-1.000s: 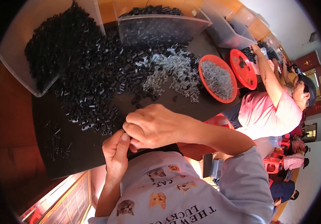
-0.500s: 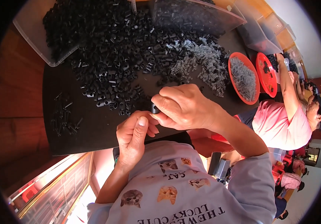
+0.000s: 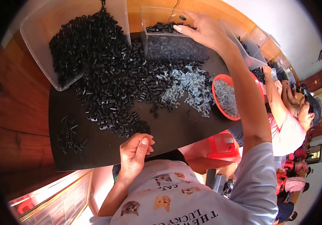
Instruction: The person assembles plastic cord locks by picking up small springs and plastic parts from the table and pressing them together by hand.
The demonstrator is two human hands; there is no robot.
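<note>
My right hand [image 3: 202, 30] reaches far forward over a clear plastic bin [image 3: 157, 13] partly filled with small black parts, fingers spread flat and nothing visible in them. My left hand [image 3: 134, 153] stays at the near edge of the black table top [image 3: 176, 131], fingers curled with the thumb against them; nothing shows inside it. A big heap of small black plastic pieces [image 3: 108, 75] spreads between the hands. To its right lies a pile of small silvery metal parts [image 3: 191, 86].
A tipped clear tub [image 3: 37, 45] spills black pieces at the far left. A red bowl [image 3: 216, 98] of silvery parts sits at the right edge. Short black pins [image 3: 71, 135] lie near left. Another person [image 3: 288, 123] works at the right, beside further bins [image 3: 258, 48].
My hands were together at the near edge around a small black piece. The right hand has since gone forward to the far bin; the left hand stayed near my body.
</note>
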